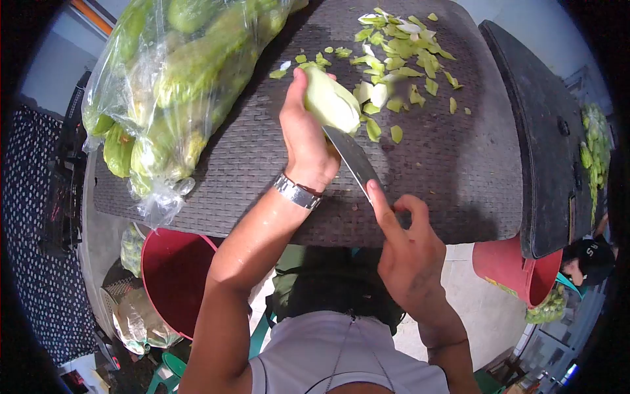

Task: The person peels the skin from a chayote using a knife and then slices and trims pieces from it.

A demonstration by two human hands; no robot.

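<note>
Peeled chayote [331,102] noted at 12 o'clock, raised over the woven bench [466,177]. The left hand [305,134] has its grip closed around it, thumb at the 9 o'clock side, a hold that appears chosen to leave the pared face exposed. Its long axis runs from 11 to 5 o'clock, the nearer end pointing to 5 (which end bore the stem cannot be told). The right hand [412,253] has its grip clenched on a knife [352,156], index finger laid along the blade, presumably for control; the blade meets or nearly meets the chayote's nearer end. Peelings [407,56] lie scattered at 1 o'clock, beyond the blade. A clear plastic bag [197,125] of further green produce sits at 10 o'clock, seemingly within the left hand's reach.
</note>
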